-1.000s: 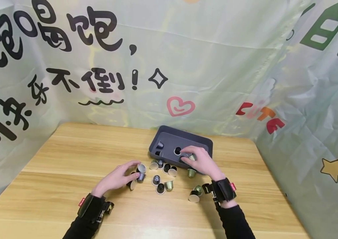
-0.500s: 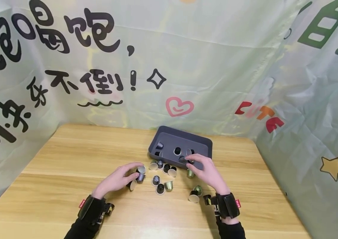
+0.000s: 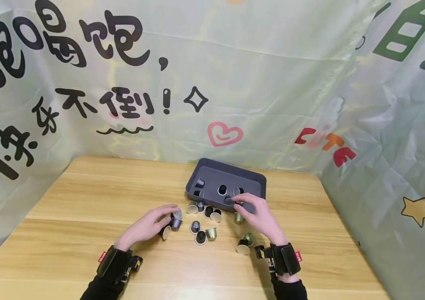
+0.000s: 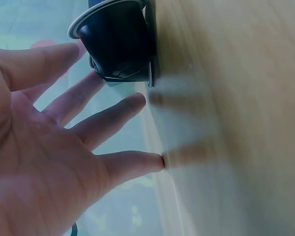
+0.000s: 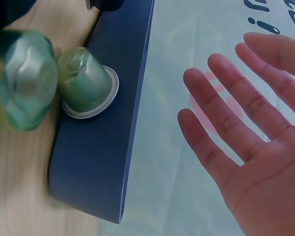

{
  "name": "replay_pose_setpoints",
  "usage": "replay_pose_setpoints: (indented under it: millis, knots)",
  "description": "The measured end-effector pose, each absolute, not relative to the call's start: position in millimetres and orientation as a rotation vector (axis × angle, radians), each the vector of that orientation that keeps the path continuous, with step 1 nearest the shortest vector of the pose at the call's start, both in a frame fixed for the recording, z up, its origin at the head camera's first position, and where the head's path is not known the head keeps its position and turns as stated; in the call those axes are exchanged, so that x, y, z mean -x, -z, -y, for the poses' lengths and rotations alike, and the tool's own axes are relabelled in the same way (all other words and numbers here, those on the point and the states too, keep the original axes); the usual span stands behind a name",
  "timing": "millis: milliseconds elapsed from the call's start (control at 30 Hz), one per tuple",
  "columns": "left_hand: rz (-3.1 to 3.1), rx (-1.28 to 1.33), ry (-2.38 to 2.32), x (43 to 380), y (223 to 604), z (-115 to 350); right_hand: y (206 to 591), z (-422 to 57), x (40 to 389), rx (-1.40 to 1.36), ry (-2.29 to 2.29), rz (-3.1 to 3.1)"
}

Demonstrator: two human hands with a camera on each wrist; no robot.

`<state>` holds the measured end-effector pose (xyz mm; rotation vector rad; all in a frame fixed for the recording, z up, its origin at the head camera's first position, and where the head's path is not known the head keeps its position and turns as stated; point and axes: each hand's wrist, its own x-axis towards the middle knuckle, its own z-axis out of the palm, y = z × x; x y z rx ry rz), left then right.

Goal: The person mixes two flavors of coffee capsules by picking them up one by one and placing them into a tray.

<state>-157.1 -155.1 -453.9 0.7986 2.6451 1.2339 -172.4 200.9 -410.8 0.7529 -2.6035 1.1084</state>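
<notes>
Several coffee capsules lie in the dark grey tray (image 3: 212, 173) and on the table in front of it. My right hand (image 3: 261, 214) hovers over the tray's front right rim, fingers extended and holding nothing. Just beyond its fingertips a capsule (image 3: 237, 191) lies on its side in the tray. Below the hand a green capsule (image 5: 86, 81) leans by the tray's outer wall. My left hand (image 3: 144, 227) stays beside a small cluster: a silver-lidded capsule (image 3: 177, 213), a dark grey one (image 3: 176, 224) and a black one (image 4: 120, 42). Its fingers are spread around them, little fingertip at the table.
Between the hands, loose capsules such as a gold-green one (image 3: 211, 233) and a black one (image 3: 200, 237) are scattered. A green capsule (image 3: 248, 238) and a white-lidded one (image 3: 242, 249) sit near the right wrist. A printed cloth (image 3: 272, 83) hangs behind the table.
My right hand has drawn back toward the tray's front rim, uncovering a capsule lying inside. The left hand has hardly moved beside its cluster.
</notes>
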Motion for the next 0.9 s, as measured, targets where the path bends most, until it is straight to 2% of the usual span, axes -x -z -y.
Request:
replay_pose_setpoints:
  millis: [900]
  knots:
    - [-2.662, -0.788, -1.184, 155.6, 451.9, 154.6, 411.2, -195.0, 169.3, -0.755, -1.119, 2.604]
